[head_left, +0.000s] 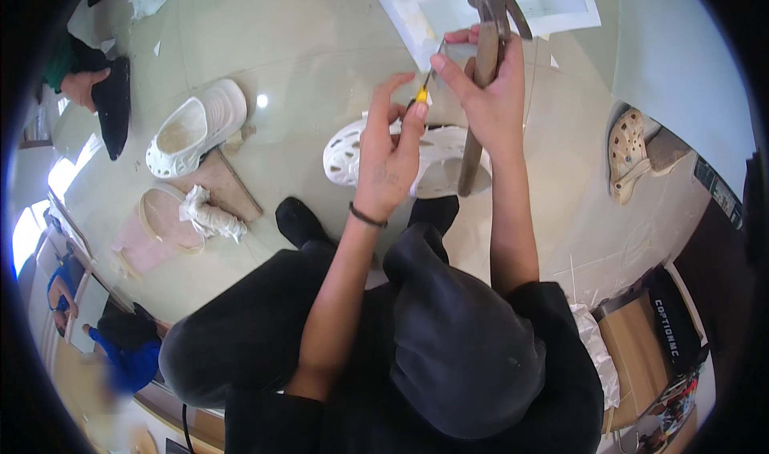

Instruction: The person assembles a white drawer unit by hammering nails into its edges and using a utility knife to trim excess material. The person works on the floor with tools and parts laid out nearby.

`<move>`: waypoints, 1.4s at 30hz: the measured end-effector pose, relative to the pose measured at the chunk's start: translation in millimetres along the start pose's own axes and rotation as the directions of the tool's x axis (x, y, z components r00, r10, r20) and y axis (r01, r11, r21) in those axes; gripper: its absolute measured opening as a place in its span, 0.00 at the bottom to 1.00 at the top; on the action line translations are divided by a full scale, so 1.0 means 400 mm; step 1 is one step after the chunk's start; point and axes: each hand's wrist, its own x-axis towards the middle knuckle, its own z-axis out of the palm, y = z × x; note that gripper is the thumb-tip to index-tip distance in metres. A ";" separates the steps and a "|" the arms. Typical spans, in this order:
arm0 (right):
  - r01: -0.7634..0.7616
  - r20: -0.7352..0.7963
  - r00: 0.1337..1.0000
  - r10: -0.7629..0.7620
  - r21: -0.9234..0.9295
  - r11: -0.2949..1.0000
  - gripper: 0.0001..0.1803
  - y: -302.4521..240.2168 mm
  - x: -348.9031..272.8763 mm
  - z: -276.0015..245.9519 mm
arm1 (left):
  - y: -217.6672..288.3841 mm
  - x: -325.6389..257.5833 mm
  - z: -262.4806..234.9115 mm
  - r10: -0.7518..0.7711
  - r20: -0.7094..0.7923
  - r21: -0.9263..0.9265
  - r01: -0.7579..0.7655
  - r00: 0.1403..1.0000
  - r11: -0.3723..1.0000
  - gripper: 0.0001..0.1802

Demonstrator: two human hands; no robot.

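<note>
Head view: left hand [387,162] pinches a yellow-handled tool [423,91]; right hand [490,94] has its grip wrapped around a claw hammer [483,62] above a white clog [400,156].

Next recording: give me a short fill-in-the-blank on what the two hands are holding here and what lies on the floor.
The right hand grips a claw ____ by its wooden handle.
The left hand pinches a small tool with a ____ handle.
Beneath the hands, a perforated white ____ lies on the glossy floor.
The left wrist wears a dark ____.

Missing words: hammer; yellow; clog; band
</note>
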 end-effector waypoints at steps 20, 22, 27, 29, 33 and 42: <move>0.141 0.010 0.990 -0.141 -0.064 0.988 0.24 0.027 0.007 0.000 | -0.034 0.031 -0.006 0.150 0.069 -0.003 -0.150 0.986 0.989 0.24; 0.164 0.011 0.987 -0.163 -0.063 0.984 0.24 0.031 0.009 0.002 | -0.035 0.032 -0.011 0.137 0.055 0.013 -0.138 0.989 0.990 0.24; 0.133 0.023 0.991 -0.133 -0.006 0.991 0.25 0.035 0.008 0.006 | -0.038 0.038 -0.015 0.147 0.031 0.045 -0.149 0.989 0.988 0.23; 0.136 0.018 0.991 -0.136 0.014 0.991 0.25 0.037 0.009 0.003 | -0.033 0.038 -0.014 0.130 0.030 0.043 -0.132 0.991 0.990 0.22; 0.168 0.020 0.986 -0.168 -0.005 0.986 0.25 0.042 0.013 0.002 | -0.034 0.040 -0.012 0.144 0.039 0.025 -0.145 0.989 0.989 0.18; 0.101 0.007 0.995 -0.101 -0.086 0.991 0.25 0.035 0.008 0.003 | -0.044 0.050 -0.018 0.142 0.048 0.010 -0.142 0.989 0.990 0.15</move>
